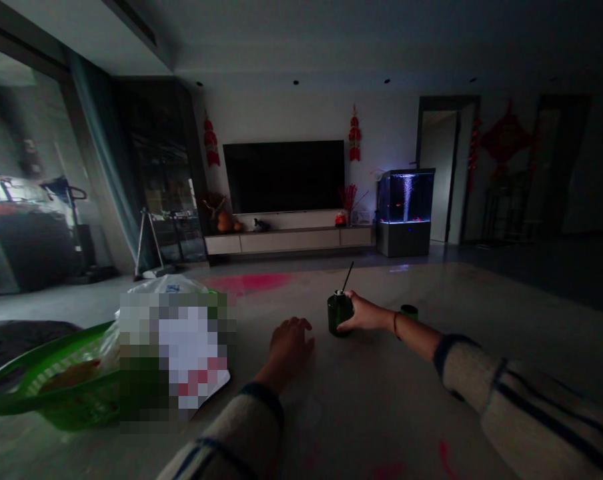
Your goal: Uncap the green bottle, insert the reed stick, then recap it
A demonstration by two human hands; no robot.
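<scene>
Green bottle (337, 315) mouth-up, seemingly vertical

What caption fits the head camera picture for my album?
Right hand holding a green bottle with a stick, left hand nearby.

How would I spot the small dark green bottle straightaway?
Find the black television, then the pale tabletop before it. There, right of the bright green plastic basket, the right hand grips the dark green bottle. Unlike the short dark green cylinder nearby, it has a thin dark stick rising from its mouth.
</scene>
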